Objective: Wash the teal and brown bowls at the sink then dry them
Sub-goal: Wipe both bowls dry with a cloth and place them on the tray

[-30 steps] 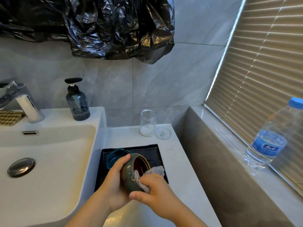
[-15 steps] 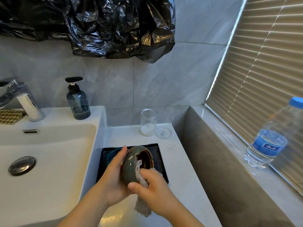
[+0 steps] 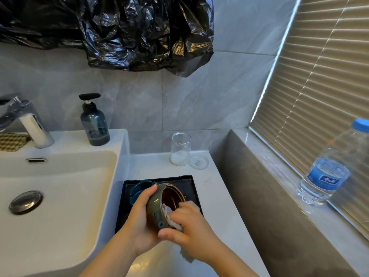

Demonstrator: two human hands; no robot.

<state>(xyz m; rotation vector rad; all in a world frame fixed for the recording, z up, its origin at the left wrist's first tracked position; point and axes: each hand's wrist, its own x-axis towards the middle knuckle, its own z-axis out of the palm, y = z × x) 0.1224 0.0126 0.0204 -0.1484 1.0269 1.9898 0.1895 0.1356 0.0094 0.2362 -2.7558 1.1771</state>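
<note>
My left hand (image 3: 139, 220) grips the brown bowl (image 3: 159, 204) from its left side, holding it tilted on edge above the black tray (image 3: 189, 182), its dark glossy inside facing right. My right hand (image 3: 189, 226) presses a white cloth (image 3: 169, 216) against the bowl's lower rim; a loose end of the cloth hangs below the wrist. The teal bowl (image 3: 139, 188) lies in the tray behind my left hand, mostly hidden. The white sink (image 3: 60, 186) is to the left.
A faucet (image 3: 32, 124), soap pump bottle (image 3: 93, 122) and checked cloth (image 3: 12, 140) stand at the sink's back. A glass jar (image 3: 180, 149) with white powder and its lid (image 3: 198, 161) sit behind the tray. A water bottle (image 3: 329, 166) stands on the window ledge, right.
My right hand and the cloth have shifted around the brown bowl's rim, from inside the bowl to its lower edge. My left hand keeps hold, the bowl slightly turned.
</note>
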